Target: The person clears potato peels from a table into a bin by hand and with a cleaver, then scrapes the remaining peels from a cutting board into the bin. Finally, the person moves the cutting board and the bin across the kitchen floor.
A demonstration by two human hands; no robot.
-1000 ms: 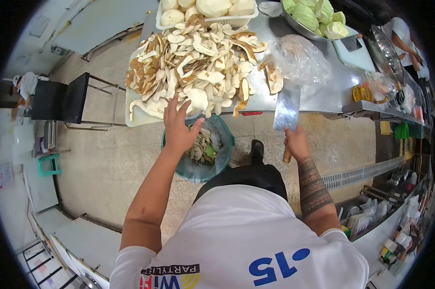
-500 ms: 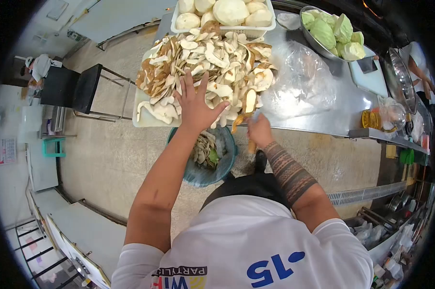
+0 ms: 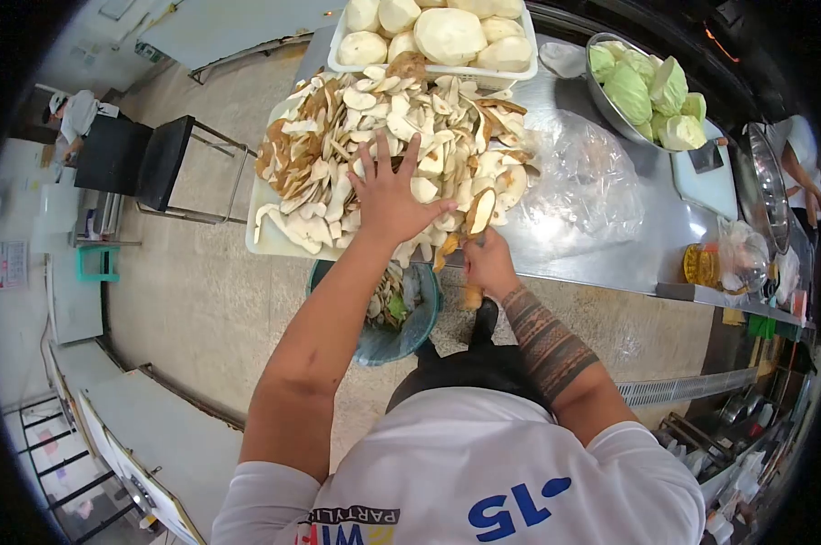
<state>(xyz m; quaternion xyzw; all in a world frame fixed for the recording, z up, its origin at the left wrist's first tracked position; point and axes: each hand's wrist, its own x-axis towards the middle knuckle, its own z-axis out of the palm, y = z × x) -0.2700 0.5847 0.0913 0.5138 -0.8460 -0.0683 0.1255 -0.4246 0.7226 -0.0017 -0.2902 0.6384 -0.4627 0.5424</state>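
Note:
A heap of thick, brown-skinned white peelings [image 3: 315, 168] covers a white cutting board [image 3: 263, 238] at the counter's edge. My left hand [image 3: 394, 204] lies on the heap with fingers spread, palm down. At the heap's lower right corner, my right hand [image 3: 490, 263] is closed round a knife [image 3: 471, 297] by its wooden handle; most of the blade is hidden against the peelings. Some peelings hang over the edge beside my right fist. Below the edge stands a blue-green bin [image 3: 374, 345] with scraps and a green leaf inside, partly covered by my left forearm.
Behind the heap, a white basket [image 3: 340, 65] holds several peeled white root vegetables [image 3: 450, 36]. To the right are a clear plastic bag [image 3: 583, 177], a metal bowl [image 3: 601, 91] of cut cabbage [image 3: 628, 95] and another board [image 3: 708, 186] with a cleaver. Other people stand at far left and right.
The view has shifted slightly, so the counter sits lower in it. My left hand has slid a little to the right over the peelings. My right hand keeps its hold on the knife.

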